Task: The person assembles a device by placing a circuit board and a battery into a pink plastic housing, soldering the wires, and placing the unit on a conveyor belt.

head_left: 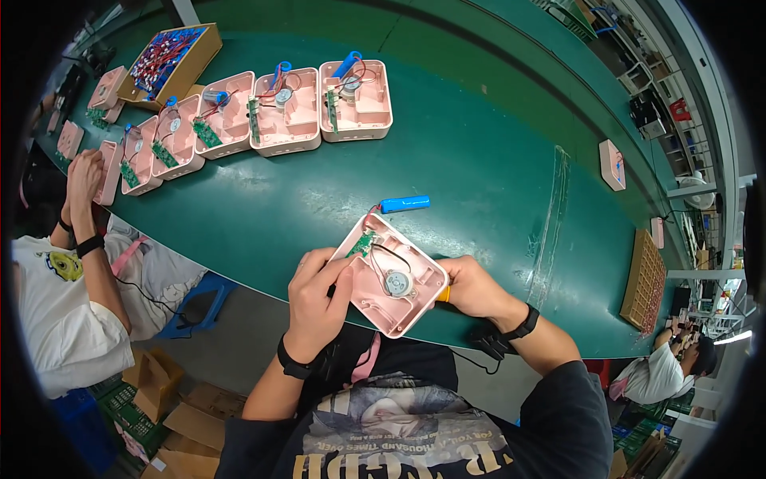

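1. L hand (315,295) closed on pink housing (371,300), fingers over its L rim
2. R hand (471,287) curled round yellow item (444,294) at housing's R side, kind unclear
3. Housing open side up, tilted, nr front edge of green worktop (479,211); motor (397,283) & PCB (364,243) inside
4. Blue batt. (405,204) just beyond, w/ red wire to housing
5. Row of pink housings (287,145) far L

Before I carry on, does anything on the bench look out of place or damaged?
Only mildly: the blue cell lies outside the hand-held pink housing, tethered by a red wire, whereas the housings in the row have their cells inside or over the rim. I see no spill or damage.
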### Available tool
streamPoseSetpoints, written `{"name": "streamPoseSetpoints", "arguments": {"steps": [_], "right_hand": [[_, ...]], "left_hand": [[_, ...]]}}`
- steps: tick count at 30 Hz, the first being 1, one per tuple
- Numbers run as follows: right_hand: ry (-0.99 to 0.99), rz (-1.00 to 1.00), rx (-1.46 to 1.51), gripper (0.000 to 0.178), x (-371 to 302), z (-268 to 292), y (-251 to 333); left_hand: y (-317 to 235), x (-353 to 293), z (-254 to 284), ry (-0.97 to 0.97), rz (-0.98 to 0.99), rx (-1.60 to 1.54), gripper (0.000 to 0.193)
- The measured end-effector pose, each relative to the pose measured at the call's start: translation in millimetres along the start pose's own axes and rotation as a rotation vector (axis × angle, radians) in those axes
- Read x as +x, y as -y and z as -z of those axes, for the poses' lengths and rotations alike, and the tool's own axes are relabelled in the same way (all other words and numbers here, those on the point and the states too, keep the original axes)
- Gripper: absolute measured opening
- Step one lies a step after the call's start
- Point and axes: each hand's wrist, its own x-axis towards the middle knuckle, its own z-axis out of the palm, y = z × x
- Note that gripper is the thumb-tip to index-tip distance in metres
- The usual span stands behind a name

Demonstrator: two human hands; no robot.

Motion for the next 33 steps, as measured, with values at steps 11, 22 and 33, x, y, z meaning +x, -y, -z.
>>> {"name": "streamPoseSetpoints", "arguments": {"steps": [11, 22, 33], "right_hand": [[-0.317, 0.444, -0.721, 0.030, -20, 23, 33], [-0.318, 0.551, -1.032, 0.032, -4, -25, 58], [-0.292, 0.490, -1.080, 0.034, -11, -20, 57]], "left_hand": [[-6, -3, -4, -0.036, -0.011, 0.054, 0.020], [-9, -4, -13, -0.049, -0.064, 0.174, 0.022], [-14, -6, -15, -0.043, -0.102, 0.271, 0.024]]}}
